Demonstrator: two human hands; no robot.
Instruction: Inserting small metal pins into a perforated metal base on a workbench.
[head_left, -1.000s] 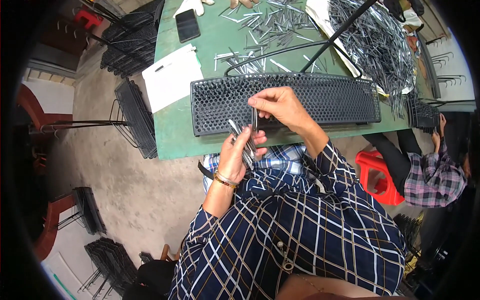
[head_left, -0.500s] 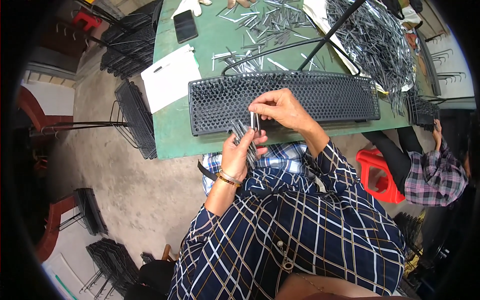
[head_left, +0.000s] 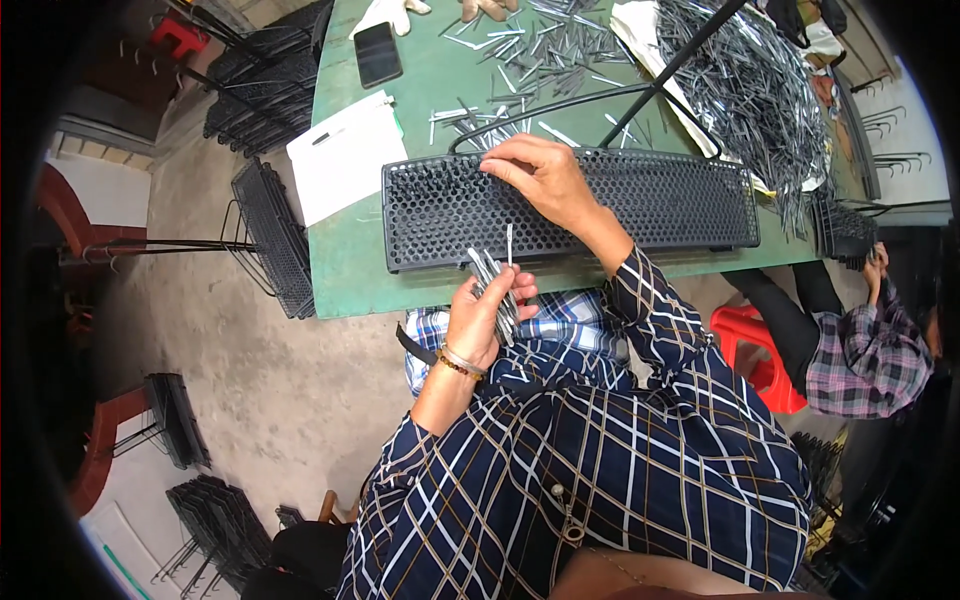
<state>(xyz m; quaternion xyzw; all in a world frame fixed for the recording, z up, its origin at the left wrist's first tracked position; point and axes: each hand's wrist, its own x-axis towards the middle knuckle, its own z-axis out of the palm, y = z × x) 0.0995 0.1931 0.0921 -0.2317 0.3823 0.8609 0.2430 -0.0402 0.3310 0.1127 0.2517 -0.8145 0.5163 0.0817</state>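
A long black perforated rack (head_left: 640, 205), rows of round holes across its face, lies along the near side of the green table. Dark pieces stand in the holes toward its upper left. My left hand (head_left: 478, 312), in front of the rack, is closed around a bundle of thin metal strips (head_left: 488, 280); one strip sticks up higher than the others. Over the rack's upper left part is my right hand (head_left: 550, 180), its thumb and forefinger pinched together near the holes. What it pinches, if anything, is too small to make out.
Loose strips (head_left: 560, 60) are scattered over the green table (head_left: 350, 270), beside a large heap (head_left: 745, 90) on white sacking. A phone (head_left: 379, 55), paper (head_left: 350, 160) and gloves (head_left: 395, 15) lie at left. At right, a person (head_left: 860, 350) sits by a red stool (head_left: 755, 360).
My right hand has moved up and left, from beside the left hand's bundle to the upper rows of the rack. My left hand stays nearly in place with its strips.
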